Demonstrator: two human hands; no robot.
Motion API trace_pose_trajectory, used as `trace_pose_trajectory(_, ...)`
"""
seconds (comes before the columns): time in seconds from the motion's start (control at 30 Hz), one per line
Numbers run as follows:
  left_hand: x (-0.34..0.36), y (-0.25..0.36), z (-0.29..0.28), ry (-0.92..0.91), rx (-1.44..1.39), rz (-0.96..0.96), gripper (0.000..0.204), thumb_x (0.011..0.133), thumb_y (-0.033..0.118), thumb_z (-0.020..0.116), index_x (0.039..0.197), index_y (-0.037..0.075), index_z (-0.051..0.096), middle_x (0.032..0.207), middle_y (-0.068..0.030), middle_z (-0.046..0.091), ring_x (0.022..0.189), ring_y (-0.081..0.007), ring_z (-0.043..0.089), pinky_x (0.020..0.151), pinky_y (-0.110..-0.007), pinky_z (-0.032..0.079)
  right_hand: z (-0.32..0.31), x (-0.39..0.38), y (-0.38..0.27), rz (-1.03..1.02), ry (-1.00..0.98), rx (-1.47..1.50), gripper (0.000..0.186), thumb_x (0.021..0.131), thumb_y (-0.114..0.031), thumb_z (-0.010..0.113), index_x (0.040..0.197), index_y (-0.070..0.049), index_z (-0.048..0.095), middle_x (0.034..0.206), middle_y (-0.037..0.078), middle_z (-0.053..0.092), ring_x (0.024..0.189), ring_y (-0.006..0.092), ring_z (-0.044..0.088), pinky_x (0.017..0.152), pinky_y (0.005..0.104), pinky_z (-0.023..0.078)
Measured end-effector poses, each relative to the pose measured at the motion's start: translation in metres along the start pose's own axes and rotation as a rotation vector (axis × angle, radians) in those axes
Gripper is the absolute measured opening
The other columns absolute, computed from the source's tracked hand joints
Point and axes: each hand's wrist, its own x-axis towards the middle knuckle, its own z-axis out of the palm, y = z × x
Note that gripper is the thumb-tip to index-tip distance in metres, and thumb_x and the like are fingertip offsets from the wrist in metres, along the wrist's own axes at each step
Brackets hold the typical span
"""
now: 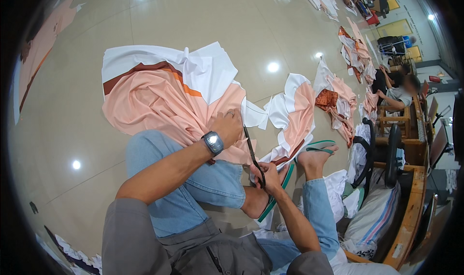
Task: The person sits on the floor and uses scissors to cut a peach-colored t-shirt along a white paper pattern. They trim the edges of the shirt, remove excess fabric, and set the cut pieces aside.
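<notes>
Peach fabric [145, 98], edge against scissors [252, 152], adjoins wide floor [193, 14].

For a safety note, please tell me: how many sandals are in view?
2, both being worn: the left sandal near the right hand with the scissors; the right sandal, higher and farther right. Others may be hidden in the background.

Lighting: bright indoor scene, glare on the floor [92, 110].
I log round hot spots on the glossy tiles, apparently reflected overhead lamps, and another glint on the watch [212, 142]. Soft shadows fill the folds of the peach cloth [150, 98]. Fisheye bends the wooden table edge [405, 226]; corners go black; far right looks soft.
</notes>
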Motion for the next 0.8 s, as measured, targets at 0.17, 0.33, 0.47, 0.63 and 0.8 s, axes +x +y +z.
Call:
trace_pose_trajectory(0.17, 0.006, -0.006, 0.002, -0.131, -0.018, 0.025, 0.027, 0.085, 0.025, 0.073, 0.103, 0.004, 0.075, 0.125, -0.012, 0.062, 0.116, -0.0288, 0.062, 0.09, -0.044, 0.053, 0.009, 0.0, -0.001, -0.019, -0.009, 0.035, 0.051, 0.094, -0.04, 0.079, 0.108, 0.009, 0.071, 0.058, 0.001, 0.058, 0.042, 0.0088, 0.053, 0.038, 0.0247, 0.038)
trace_pose_trajectory(0.33, 0.004, -0.019, -0.002, -0.182, -0.133, 0.14, 0.015, 0.085, 0.012, 0.068, 0.095, 0.006, 0.076, 0.115, -0.0085, 0.067, 0.112, -0.028, 0.064, 0.09, -0.043, 0.053, 0.017, 0.0, -0.001, -0.025, 0.014, 0.026, 0.048, 0.094, -0.038, 0.079, 0.106, 0.008, 0.071, 0.058, 0.002, 0.059, 0.041, 0.0084, 0.053, 0.038, 0.0243, 0.037)
trace_pose_trajectory(0.47, 0.003, -0.019, -0.005, -0.159, -0.177, 0.142, 0.014, 0.086, 0.014, 0.066, 0.092, 0.005, 0.075, 0.108, -0.0099, 0.068, 0.108, -0.029, 0.064, 0.09, -0.044, 0.053, 0.016, 0.0, 0.002, -0.037, 0.015, 0.024, 0.047, 0.094, -0.038, 0.079, 0.105, 0.008, 0.071, 0.058, 0.002, 0.059, 0.041, 0.0082, 0.052, 0.037, 0.0241, 0.037)
trace_pose_trajectory(0.63, 0.003, -0.022, -0.005, -0.127, -0.223, 0.138, 0.015, 0.087, 0.016, 0.064, 0.089, 0.004, 0.073, 0.106, -0.0108, 0.068, 0.105, -0.0301, 0.064, 0.089, -0.045, 0.052, 0.017, 0.002, -0.002, -0.034, 0.019, 0.003, 0.047, 0.093, -0.038, 0.079, 0.104, 0.007, 0.071, 0.058, 0.002, 0.059, 0.041, 0.0081, 0.052, 0.037, 0.024, 0.036)
trace_pose_trajectory(0.8, 0.002, -0.023, -0.004, -0.13, -0.227, 0.132, 0.015, 0.087, 0.016, 0.065, 0.088, 0.004, 0.073, 0.105, -0.0107, 0.067, 0.105, -0.0304, 0.064, 0.089, -0.046, 0.052, 0.023, 0.004, 0.002, -0.035, 0.028, 0.035, 0.047, 0.093, -0.037, 0.08, 0.105, 0.008, 0.071, 0.058, 0.002, 0.06, 0.041, 0.0078, 0.052, 0.037, 0.0239, 0.036)
